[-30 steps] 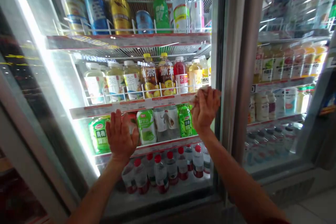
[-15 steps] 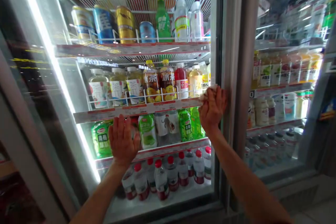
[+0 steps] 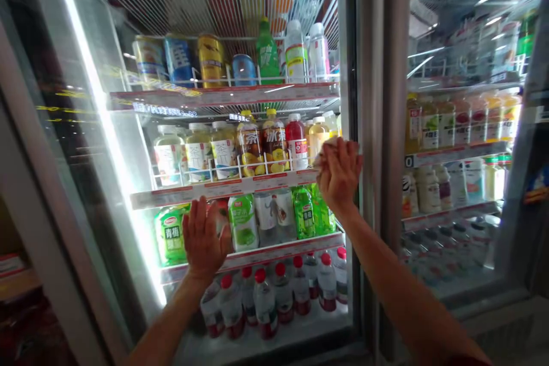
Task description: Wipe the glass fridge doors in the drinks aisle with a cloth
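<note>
My left hand [image 3: 206, 240] lies flat with its fingers stretched out on the glass door [image 3: 240, 329] of a drinks fridge, in front of the lower green bottles. My right hand [image 3: 342, 178] presses a pale crumpled cloth [image 3: 325, 152] against the same glass, close to the metal door frame [image 3: 372, 126]. Part of the cloth is hidden beneath the palm and fingers. Behind the glass, near the cloth, stand a red-capped bottle [image 3: 296, 142] and a pale yellow drink bottle [image 3: 318, 132].
Inside, shelves hold cans [image 3: 210, 60], tea bottles [image 3: 223, 154], green drink bottles [image 3: 305, 214] and red-capped water bottles [image 3: 265, 300]. A light strip [image 3: 92, 80] runs down the left side. To the right, a second glass-fronted section holds juice bottles [image 3: 462, 120].
The view has tilted up a little, so the shelves sit lower in the picture. My right hand has slid slightly left with the cloth; my left hand stays in about the same place.
</note>
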`<state>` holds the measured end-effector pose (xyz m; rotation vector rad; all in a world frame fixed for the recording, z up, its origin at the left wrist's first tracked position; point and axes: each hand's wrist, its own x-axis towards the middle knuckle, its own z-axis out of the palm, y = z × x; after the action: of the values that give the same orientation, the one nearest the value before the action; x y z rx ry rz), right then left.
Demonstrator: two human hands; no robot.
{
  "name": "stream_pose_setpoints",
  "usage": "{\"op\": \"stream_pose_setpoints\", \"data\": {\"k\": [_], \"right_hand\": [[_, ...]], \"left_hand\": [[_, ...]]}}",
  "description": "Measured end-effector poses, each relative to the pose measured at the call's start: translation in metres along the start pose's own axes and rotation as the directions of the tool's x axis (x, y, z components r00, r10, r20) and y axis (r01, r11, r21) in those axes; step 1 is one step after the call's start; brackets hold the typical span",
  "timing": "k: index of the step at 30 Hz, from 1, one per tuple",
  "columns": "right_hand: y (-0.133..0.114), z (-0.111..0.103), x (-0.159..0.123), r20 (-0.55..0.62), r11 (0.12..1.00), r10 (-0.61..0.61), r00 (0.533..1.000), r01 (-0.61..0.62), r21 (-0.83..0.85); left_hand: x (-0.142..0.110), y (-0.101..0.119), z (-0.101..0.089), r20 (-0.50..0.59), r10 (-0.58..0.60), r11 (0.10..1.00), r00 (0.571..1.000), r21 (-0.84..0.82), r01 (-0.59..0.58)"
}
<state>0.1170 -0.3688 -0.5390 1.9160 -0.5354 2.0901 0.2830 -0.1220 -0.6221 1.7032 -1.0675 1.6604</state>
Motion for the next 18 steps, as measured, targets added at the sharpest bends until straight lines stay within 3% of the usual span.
{"op": "stream_pose_setpoints", "data": {"k": [2,4,7,9,11,12,14,16,18], "right_hand": [[0.005,0.001,0.010,-0.044,0.997,0.081,0.996,-0.081,0.003],[-0.014,0.005,0.010,-0.035,0.997,0.058,0.998,-0.056,0.044],[-0.063,0.010,-0.001,0.065,0.973,-0.181,0.981,0.169,0.155],[-0.088,0.012,-0.008,0.104,0.912,-0.376,0.921,0.348,0.217],[-0.092,0.011,-0.007,0.104,0.863,-0.483,0.870,0.452,0.227],[-0.084,0.009,-0.003,0.096,0.867,-0.479,0.872,0.453,0.209],[-0.054,0.006,0.010,0.054,0.925,-0.363,0.930,0.353,0.138],[-0.020,0.004,0.027,-0.029,0.989,-0.137,0.990,0.139,0.056],[0.001,0.006,0.042,-0.096,0.998,0.060,0.994,-0.058,0.022]], "left_hand": [[0.010,-0.002,-0.006,-0.015,-0.004,1.000,1.000,-0.011,0.003],[0.029,-0.006,-0.011,-0.051,-0.054,0.999,0.997,-0.007,0.053],[0.064,-0.015,-0.015,-0.078,-0.172,0.984,0.982,0.022,0.175],[0.082,-0.022,-0.014,-0.046,-0.226,0.973,0.973,0.043,0.228],[0.091,-0.027,-0.010,-0.028,-0.239,0.970,0.971,0.050,0.240],[0.092,-0.029,-0.009,-0.029,-0.233,0.971,0.972,0.050,0.234],[0.090,-0.031,-0.006,-0.046,-0.208,0.976,0.977,0.054,0.211],[0.087,-0.032,-0.005,-0.053,-0.192,0.979,0.980,0.056,0.195],[0.085,-0.033,-0.005,-0.056,-0.191,0.980,0.980,0.052,0.194]]}}
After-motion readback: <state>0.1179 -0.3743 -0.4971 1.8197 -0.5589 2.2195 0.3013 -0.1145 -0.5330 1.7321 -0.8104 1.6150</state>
